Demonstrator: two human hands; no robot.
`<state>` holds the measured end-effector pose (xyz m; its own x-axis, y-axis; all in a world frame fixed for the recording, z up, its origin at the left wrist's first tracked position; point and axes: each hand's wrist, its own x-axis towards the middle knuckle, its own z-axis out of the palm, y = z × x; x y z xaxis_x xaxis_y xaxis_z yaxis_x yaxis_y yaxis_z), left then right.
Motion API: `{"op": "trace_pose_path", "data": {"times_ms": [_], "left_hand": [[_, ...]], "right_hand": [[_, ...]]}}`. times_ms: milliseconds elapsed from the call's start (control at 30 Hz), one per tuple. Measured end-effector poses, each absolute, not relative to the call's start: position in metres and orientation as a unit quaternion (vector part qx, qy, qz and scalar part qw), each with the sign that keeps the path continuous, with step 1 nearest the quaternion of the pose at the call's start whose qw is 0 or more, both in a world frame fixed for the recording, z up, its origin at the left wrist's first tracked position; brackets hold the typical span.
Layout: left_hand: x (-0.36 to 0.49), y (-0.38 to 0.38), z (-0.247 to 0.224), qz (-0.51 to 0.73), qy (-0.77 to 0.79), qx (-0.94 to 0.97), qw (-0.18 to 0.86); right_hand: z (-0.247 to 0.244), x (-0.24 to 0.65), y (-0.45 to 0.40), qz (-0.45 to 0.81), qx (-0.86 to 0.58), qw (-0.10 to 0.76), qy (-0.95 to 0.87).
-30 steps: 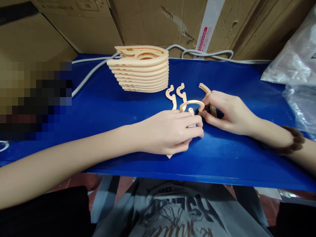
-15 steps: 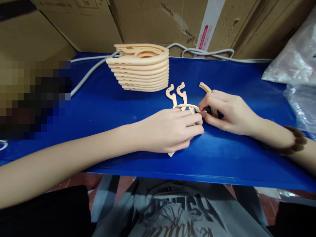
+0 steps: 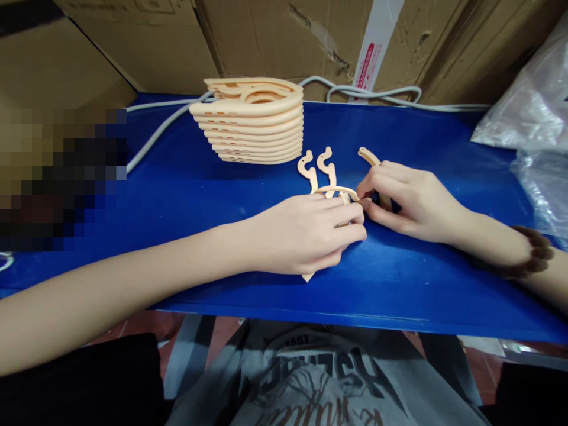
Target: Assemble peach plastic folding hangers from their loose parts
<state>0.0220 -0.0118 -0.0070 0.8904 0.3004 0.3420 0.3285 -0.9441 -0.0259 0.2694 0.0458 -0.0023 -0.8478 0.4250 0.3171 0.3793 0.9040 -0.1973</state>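
head view: assembly of a peach plastic hanger piece [image 3: 339,192] looks under way mid-table on the blue table [image 3: 199,195]. left hand [image 3: 306,234] lies palm down, fingers curled, pinning the piece. right hand [image 3: 410,198] pinches its curved strip at the fingertips. next move likely needs steady pressing at the joint. finished hanger stack [image 3: 252,121] sits behind.

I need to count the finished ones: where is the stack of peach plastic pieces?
In the head view, the stack of peach plastic pieces sits at the back of the blue table, left of centre, beyond the left hand.
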Motion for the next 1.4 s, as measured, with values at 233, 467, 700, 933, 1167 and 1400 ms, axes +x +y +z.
{"op": "trace_pose_path", "data": {"times_ms": [233, 467, 700, 933, 1167, 1400], "left_hand": [[0.0217, -0.0117, -0.0065, -0.16, -0.166, -0.972, 0.046], [0.022, -0.0121, -0.0069, -0.171, -0.162, -0.971, 0.049], [0.0216, -0.0118, -0.0071, -0.167, -0.167, -0.971, 0.049], [0.0218, -0.0117, -0.0086, -0.166, -0.167, -0.971, 0.049], [0.0211, -0.0115, -0.009, -0.163, -0.173, -0.97, 0.054], [0.0209, -0.0113, -0.0096, -0.161, -0.174, -0.97, 0.053]], "right_hand": [[-0.0015, 0.2694, 0.0463, 0.056, -0.201, 0.177, -0.962], [-0.0011, 0.2689, 0.0459, 0.046, -0.193, 0.179, -0.964], [-0.0014, 0.2688, 0.0464, 0.041, -0.194, 0.172, -0.965], [-0.0014, 0.2684, 0.0462, 0.04, -0.205, 0.165, -0.964], [-0.0006, 0.2687, 0.0465, 0.034, -0.197, 0.164, -0.966], [-0.0015, 0.2688, 0.0476, 0.033, -0.197, 0.158, -0.967]]}}
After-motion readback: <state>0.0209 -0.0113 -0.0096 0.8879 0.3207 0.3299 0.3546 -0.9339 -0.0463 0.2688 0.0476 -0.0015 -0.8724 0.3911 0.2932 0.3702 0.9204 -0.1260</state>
